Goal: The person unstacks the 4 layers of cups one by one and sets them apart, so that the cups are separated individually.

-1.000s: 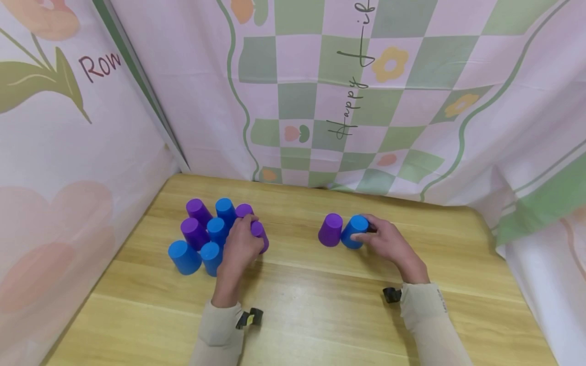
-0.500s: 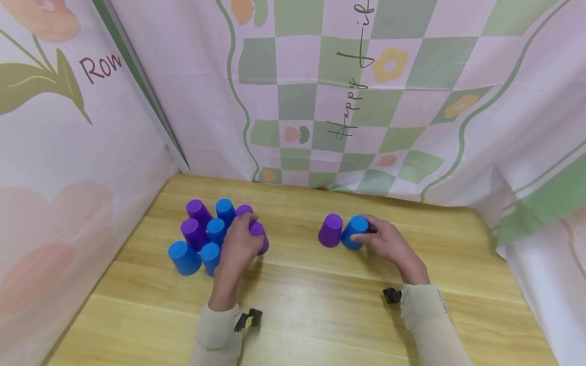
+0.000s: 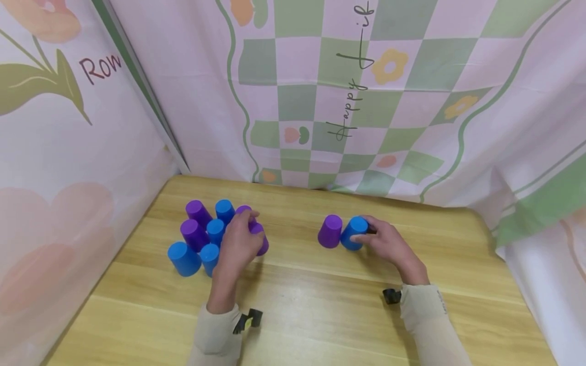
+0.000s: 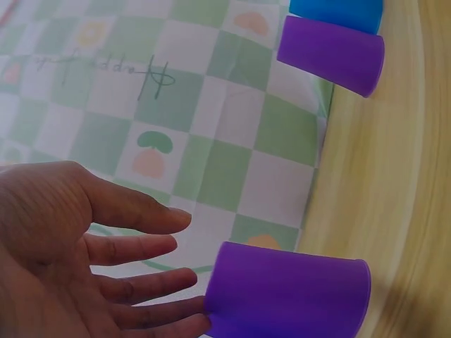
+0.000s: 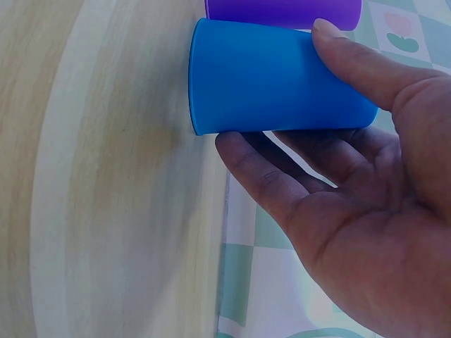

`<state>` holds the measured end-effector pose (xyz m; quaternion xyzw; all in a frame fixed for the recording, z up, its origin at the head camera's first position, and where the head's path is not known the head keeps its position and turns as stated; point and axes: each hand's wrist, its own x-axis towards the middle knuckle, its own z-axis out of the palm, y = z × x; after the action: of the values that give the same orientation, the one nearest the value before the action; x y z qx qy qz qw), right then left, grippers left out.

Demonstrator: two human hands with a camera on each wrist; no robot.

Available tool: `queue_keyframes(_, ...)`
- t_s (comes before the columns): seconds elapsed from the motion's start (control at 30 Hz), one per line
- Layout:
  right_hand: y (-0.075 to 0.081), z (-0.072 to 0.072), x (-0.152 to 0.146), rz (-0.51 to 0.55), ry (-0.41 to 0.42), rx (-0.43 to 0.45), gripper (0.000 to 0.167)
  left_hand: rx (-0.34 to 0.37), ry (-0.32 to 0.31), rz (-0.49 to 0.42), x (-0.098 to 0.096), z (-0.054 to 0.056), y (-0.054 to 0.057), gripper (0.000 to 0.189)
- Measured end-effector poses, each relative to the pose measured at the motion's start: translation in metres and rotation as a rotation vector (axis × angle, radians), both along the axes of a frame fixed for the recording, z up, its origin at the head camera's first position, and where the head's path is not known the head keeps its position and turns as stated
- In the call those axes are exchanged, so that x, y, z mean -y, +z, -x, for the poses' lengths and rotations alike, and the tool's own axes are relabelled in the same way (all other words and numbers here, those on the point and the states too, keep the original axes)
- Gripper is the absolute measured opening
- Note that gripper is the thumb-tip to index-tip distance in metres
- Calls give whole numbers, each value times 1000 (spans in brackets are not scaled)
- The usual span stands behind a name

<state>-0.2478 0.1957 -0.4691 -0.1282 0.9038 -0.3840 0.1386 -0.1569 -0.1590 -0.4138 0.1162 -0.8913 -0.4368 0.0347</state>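
Observation:
In the head view, my left hand (image 3: 237, 245) is over the right side of a cluster of upside-down blue and purple cups. The left wrist view shows its fingers extended and loosely spread, the lower fingertips at the top of a purple cup (image 4: 289, 292); whether they touch it I cannot tell. Another purple cup (image 3: 243, 209) is partly hidden behind this hand. On the right, my right hand (image 3: 390, 245) holds a blue cup (image 3: 353, 235) between thumb and fingers. That cup stands upside down, close beside a purple cup (image 3: 330, 232).
Left of my left hand stand several more cups, among them a blue cup (image 3: 184, 259) nearest the front and a purple cup (image 3: 198, 213) at the back. The wooden table (image 3: 297, 305) meets a patterned curtain (image 3: 297, 101) behind and a printed cloth (image 3: 68, 203) at left.
My left hand has shifted slightly left, and its thumb and fingers have loosened from the purple cup. The right hand and its blue cup have stayed in place.

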Motion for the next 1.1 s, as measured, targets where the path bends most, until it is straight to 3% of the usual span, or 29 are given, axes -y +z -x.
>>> queue_keyframes(0.27,-2,0,-2,7,2,-1,58,-28,-17,2,-4,-2,8,47)
queue_keyframes(0.53,-2,0,-2,7,-2,6,56,-118,-94,-77,-15,-1,11,42)
queue_keyframes(0.93,0,0,0,12,3,2,53,-315,-147,-146,-29,8,-2,39)
queue_keyframes(1.1,0,-1,0,22,5,2,54,-340,-154,-182,-32,13,-11,43)
